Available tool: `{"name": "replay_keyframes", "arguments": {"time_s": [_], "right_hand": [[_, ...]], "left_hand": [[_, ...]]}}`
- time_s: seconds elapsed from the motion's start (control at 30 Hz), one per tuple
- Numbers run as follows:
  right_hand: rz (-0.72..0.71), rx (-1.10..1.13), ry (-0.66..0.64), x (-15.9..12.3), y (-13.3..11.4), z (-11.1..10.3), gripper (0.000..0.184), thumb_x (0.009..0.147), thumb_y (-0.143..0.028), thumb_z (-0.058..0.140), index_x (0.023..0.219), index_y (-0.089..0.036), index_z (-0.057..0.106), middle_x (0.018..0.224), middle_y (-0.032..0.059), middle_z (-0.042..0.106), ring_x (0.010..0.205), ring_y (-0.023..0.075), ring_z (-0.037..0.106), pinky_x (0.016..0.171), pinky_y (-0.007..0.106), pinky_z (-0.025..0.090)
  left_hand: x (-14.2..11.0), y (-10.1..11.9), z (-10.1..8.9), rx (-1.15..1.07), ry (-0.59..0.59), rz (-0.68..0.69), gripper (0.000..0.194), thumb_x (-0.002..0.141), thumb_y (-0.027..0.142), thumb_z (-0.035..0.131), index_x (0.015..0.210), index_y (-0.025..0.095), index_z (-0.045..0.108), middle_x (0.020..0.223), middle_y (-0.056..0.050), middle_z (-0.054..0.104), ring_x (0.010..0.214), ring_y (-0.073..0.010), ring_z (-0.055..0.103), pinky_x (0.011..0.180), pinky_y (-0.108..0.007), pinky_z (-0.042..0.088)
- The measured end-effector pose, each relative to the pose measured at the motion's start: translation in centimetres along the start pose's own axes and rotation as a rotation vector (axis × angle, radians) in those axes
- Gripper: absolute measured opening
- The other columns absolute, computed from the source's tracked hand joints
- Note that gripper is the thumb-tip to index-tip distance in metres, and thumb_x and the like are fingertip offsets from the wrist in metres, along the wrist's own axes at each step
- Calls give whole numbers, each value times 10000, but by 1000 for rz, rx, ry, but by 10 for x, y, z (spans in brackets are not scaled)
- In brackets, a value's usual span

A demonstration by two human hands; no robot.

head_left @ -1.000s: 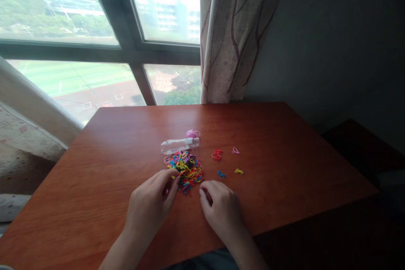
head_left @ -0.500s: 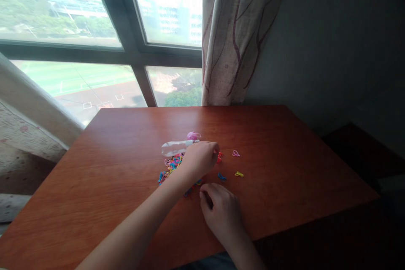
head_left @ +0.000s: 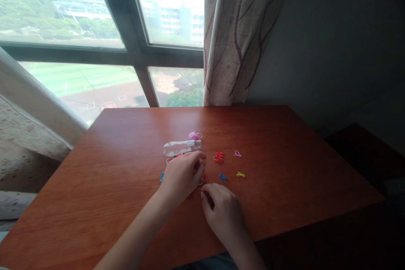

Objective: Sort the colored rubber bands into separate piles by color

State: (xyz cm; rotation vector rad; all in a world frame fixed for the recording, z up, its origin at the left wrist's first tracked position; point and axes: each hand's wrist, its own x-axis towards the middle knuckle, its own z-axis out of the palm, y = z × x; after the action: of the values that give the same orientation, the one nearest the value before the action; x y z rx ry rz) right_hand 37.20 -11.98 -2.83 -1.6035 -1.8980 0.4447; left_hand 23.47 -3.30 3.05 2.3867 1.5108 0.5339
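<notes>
My left hand [head_left: 182, 173] hovers over the mixed pile of small coloured rubber bands [head_left: 202, 180], hiding most of it. Its fingers are curled, with thumb and forefinger apart and nothing visible between them. My right hand [head_left: 223, 206] rests on the table just in front of the pile, thumb and forefinger pinched together; whatever is between them is too small to make out. To the right lie a cluster of red rubber bands [head_left: 218, 157], a pink one [head_left: 237, 154], blue ones [head_left: 223, 176] and a yellow one [head_left: 241, 174], set apart from each other.
A clear plastic bottle [head_left: 177, 148] lies on its side behind the pile, its neck pointing right. Behind the neck is a pink-purple bundle [head_left: 195, 136]. The brown wooden table [head_left: 110, 168] meets a window and a patterned curtain [head_left: 228, 50] at the back.
My left hand has drawn back leftward and toward me, from beside the red bands to above the mixed pile. More of the red cluster and the bottle's neck now shows. My right hand stays put.
</notes>
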Motion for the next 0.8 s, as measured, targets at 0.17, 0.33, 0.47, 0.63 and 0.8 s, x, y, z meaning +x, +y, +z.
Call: {"name": "replay_keyframes", "arguments": {"time_s": [0.17, 0.33, 0.47, 0.63, 0.8], "right_hand": [[2, -11, -32, 0, -1, -1, 148, 893, -128, 519, 822, -230, 600, 767, -8, 647, 733, 163, 592, 669, 260, 334], [-6, -10, -73, 1, -5, -1, 138, 895, -126, 533, 857, -237, 605, 792, -13, 652, 746, 163, 591, 679, 262, 327], [-20, -18, -86, 3, -7, 2, 132, 900, -133, 543, 904, -242, 619, 809, -11, 662, 763, 172, 605, 682, 268, 330], [-25, -42, -96, 8, -11, 7, 109, 909, -158, 557, 934, -243, 622, 811, -11, 667, 746, 175, 608, 665, 271, 327], [-33, -56, -105, 12, -16, 11, 95, 913, -166, 561, 872, -240, 605, 806, -10, 669, 757, 176, 609, 662, 269, 322]], "left_hand": [[-57, -24, 5, -223, 173, -68, 125, 896, 239, 547, 914, 222, 669, 769, 13, 714, 619, -128, 633, 585, -220, 452], [-94, -34, 17, -219, 221, -67, 136, 905, 243, 526, 908, 225, 660, 727, 26, 704, 555, -119, 627, 549, -213, 472], [-105, -34, 24, -135, 201, -25, 148, 903, 228, 513, 926, 234, 659, 858, 4, 752, 732, -164, 718, 646, -234, 525], [-103, -34, 26, -103, 174, -22, 153, 912, 225, 499, 940, 241, 649, 884, 6, 755, 758, -174, 727, 643, -249, 532], [-102, -34, 26, -114, 138, -49, 148, 914, 221, 501, 942, 247, 644, 882, 12, 749, 757, -172, 719, 657, -256, 531]]}}
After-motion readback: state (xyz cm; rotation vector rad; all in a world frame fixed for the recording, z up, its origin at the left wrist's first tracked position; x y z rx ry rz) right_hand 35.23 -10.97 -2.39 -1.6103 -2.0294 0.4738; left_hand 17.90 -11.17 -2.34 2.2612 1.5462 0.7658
